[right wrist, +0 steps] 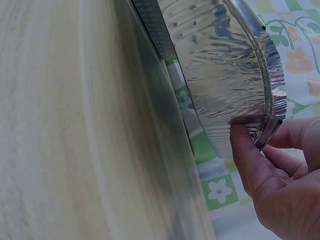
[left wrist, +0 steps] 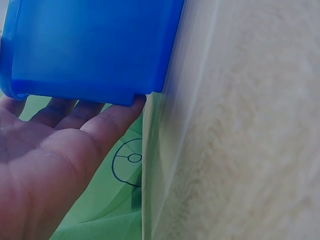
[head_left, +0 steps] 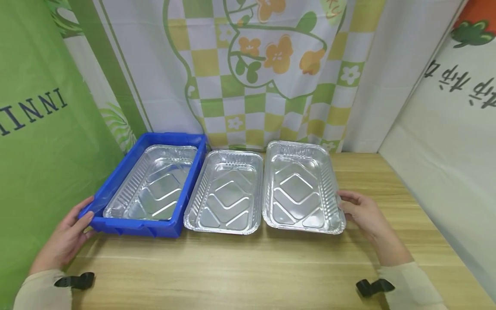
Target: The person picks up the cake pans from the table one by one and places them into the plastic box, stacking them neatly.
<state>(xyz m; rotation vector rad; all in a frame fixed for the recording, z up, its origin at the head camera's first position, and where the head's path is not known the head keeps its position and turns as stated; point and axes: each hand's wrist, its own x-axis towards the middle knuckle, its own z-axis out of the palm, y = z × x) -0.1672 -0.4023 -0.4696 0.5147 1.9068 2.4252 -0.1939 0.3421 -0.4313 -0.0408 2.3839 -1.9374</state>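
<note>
Shiny crinkled foil trays (head_left: 303,187), glossy plastic bin (head_left: 116,178), matt wooden table (head_left: 232,271).

The head view is bright and evenly lit, sharp, with soft shadows under the foil trays (head_left: 303,187) and glints on their ribs; edges bow slightly. Both wrist views are dimmer, with the table (right wrist: 60,125) blurred toward 9 o'clock.

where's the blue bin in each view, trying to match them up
Head: blue bin at left on the wooden table, a foil tray inside it, left hand at its near corner.
Left wrist: bin's blue wall fills the top left, fingers under its edge.
Right wrist: not in it.
Shared landmark: the wooden table.
</note>
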